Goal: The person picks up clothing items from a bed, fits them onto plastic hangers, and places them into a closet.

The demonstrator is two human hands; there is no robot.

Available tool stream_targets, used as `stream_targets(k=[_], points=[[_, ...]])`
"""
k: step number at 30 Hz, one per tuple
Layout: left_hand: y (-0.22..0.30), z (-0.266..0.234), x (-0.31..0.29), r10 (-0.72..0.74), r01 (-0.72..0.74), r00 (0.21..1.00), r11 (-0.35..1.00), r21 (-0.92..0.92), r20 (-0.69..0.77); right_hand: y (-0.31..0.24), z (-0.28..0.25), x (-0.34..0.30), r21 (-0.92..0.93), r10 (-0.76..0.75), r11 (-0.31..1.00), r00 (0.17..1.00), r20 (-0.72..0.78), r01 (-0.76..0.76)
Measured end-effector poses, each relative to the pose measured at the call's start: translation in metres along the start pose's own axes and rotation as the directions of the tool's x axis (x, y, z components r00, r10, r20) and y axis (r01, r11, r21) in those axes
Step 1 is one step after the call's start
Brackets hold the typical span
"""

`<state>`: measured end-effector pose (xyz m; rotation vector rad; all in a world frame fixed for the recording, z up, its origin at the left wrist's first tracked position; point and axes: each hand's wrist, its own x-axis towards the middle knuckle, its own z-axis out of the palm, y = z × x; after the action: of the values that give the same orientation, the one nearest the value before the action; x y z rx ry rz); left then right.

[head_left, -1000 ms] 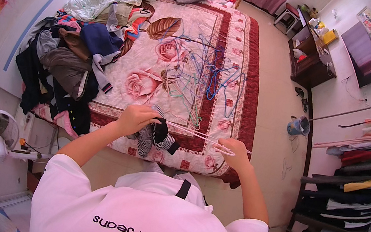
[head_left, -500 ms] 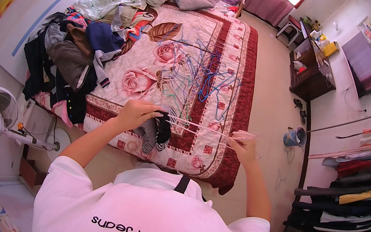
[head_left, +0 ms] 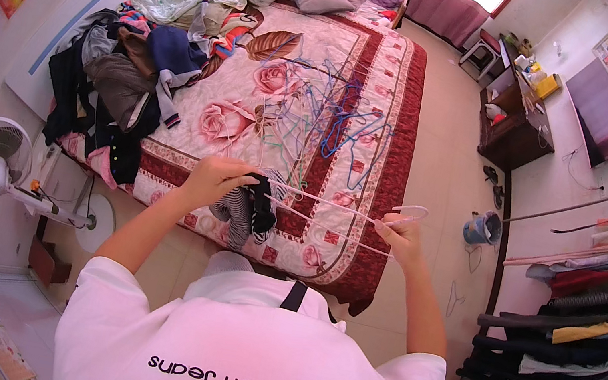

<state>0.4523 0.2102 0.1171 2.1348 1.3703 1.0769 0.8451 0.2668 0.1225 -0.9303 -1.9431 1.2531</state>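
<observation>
My left hand (head_left: 218,181) is closed on the dark top of a black-and-white striped garment (head_left: 238,215), which hangs down over the near edge of the bed. In my right hand (head_left: 402,241) is a pale clothes hanger (head_left: 330,204), gripped near its hook. The hanger lies level between my hands, and its far end reaches the garment beside my left fingers. Whether that end is inside the cloth I cannot tell. Beyond my hands, several loose blue and green hangers (head_left: 343,128) lie tangled on the floral bedspread (head_left: 171,114).
Heaped clothes (head_left: 120,80) cover the bed's left side. A white fan (head_left: 1,157) stands at the left. On the right are a rack of hung clothes (head_left: 560,349), a bucket (head_left: 483,228) and a dark desk (head_left: 505,136). A hanger (head_left: 456,298) lies on the floor.
The hanger's hook end has turned upward and now shows above my right hand. My left hand and the striped garment have shifted slightly left and down.
</observation>
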Motion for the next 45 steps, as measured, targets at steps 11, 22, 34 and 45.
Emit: stream_targets(k=[11,22,34,45], points=[[0.022,0.022,-0.016,0.028,-0.034,0.991,0.999,0.042,0.133,-0.005,0.016,0.013,-0.327,0.131,0.942,0.981,0.145,-0.077],[0.018,0.017,-0.034,-0.004,0.003,0.998,1.0,-0.02,-0.06,-0.042,-0.029,-0.006,-0.064,0.331,0.944,0.928,0.173,-0.325],[0.013,0.023,-0.035,-0.162,0.152,0.984,0.98,-0.132,-0.069,-0.054,-0.017,-0.015,-0.083,0.359,0.932,0.932,0.059,-0.353],[0.028,0.009,-0.019,0.017,-0.017,1.0,0.998,-0.065,-0.004,-0.036,-0.008,-0.023,-0.47,-0.289,0.856,0.953,-0.09,0.215]])
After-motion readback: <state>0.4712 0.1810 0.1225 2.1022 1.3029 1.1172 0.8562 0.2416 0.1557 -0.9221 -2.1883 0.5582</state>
